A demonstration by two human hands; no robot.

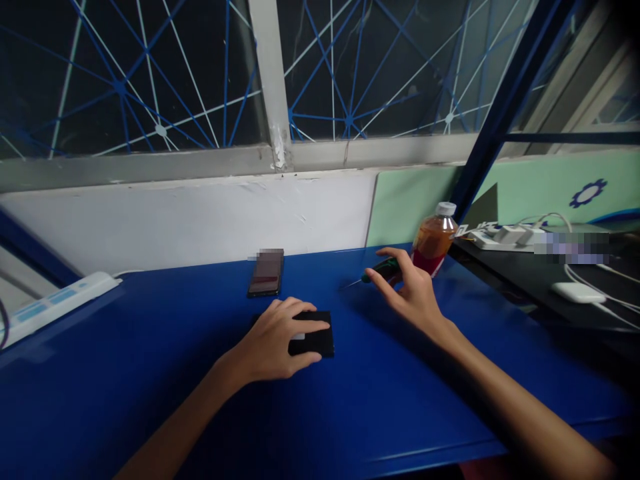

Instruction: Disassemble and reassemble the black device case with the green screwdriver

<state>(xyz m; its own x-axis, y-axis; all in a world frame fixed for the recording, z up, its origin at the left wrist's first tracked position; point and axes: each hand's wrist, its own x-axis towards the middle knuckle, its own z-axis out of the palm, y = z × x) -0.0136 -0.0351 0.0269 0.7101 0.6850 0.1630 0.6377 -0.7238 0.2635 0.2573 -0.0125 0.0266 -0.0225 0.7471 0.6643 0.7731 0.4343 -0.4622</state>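
Observation:
My left hand (280,337) lies over a thin black rectangular object (320,343) on the blue table, with a small pale patch on its top. The thumb is at its near edge and the other fingers spread across its top and far edge, so the hand holds it against the tabletop. Its left part is hidden under the palm. To the right, my right hand (413,287) is raised over the table. Its thumb and fingers close on the dark green and black handle of a screwdriver (383,270), whose thin shaft points left and slightly down.
A phone (267,273) lies behind my left hand. A bottle of amber drink (435,237) stands just behind my right hand. At the left is a white power strip (63,303). Cables and a white charger (577,292) lie on a dark surface to the right.

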